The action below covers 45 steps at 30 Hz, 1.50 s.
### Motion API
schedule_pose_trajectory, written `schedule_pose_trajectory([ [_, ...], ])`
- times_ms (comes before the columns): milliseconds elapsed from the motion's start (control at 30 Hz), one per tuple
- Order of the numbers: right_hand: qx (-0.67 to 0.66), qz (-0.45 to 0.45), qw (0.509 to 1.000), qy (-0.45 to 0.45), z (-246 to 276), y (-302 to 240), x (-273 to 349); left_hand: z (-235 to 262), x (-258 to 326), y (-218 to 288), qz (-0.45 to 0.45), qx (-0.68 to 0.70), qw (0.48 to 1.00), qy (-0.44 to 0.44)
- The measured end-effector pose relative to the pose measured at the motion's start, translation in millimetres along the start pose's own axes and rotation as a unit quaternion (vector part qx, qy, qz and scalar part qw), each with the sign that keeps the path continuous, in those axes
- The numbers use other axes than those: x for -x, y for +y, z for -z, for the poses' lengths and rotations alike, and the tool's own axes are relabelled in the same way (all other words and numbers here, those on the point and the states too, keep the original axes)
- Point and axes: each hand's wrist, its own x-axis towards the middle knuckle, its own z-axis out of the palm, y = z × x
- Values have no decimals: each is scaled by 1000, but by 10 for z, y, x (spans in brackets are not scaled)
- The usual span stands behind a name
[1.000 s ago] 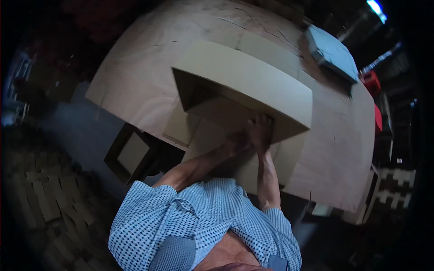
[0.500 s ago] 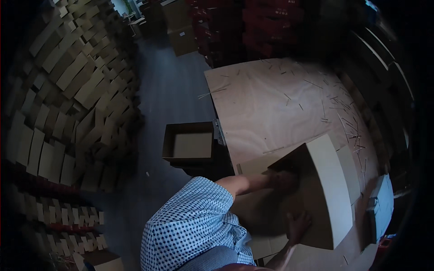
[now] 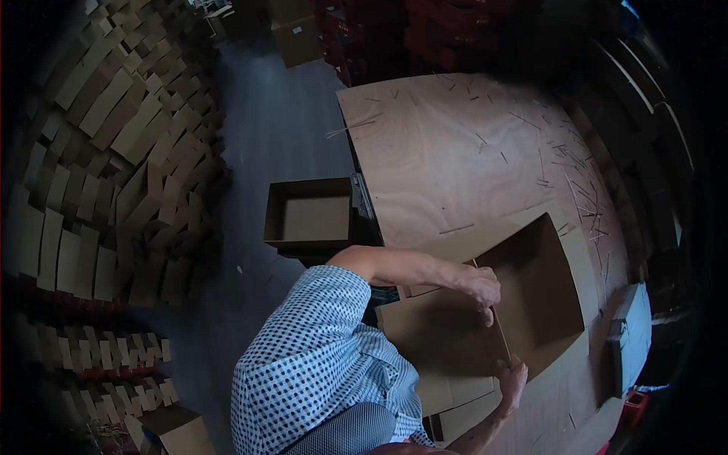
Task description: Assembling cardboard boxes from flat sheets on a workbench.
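On the wooden worktable a brown cardboard box [image 3: 557, 277] stands with its top open and its inside in shadow. My left hand [image 3: 479, 290] is closed over the upper rim of the box's near wall, fingers curled round the edge. Further down the same rim, my right hand [image 3: 513, 381] pinches the edge between thumb and fingers. A broad cardboard panel [image 3: 425, 353] slopes from that rim toward my body. Some of the fingertips are hidden behind the board.
Thin sticks lie scattered over the pale worktable [image 3: 425, 167]. Left of it stands a smaller open carton [image 3: 311, 216]. Stacked folded cardboard [image 3: 121, 114] fills the left side, and red crates [image 3: 455, 34] are piled at the back. A pale block-like object [image 3: 631, 337] is at right.
The box has gone from tilted, its far panel raised, to standing open. Both hands have come out from inside it onto the near rim. The view has shifted slightly.
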Motion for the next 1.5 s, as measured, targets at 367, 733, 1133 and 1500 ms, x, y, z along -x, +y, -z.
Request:
schedule_pose_trajectory([
  [367,35,57,996,57,118,-150,-79,-967,-478,-766,-302,319,858,267],
  [733,12,65,994,-84,196,-125,143,-1371,-347,-412,-271,275,849,361],
  [1133,80,149,938,302,115,-1088,299,-365,1656,52,169,-83,936,298],
  [1500,-69,-24,962,262,-994,-192,488,-692,3883,-276,642,-79,571,505],
])
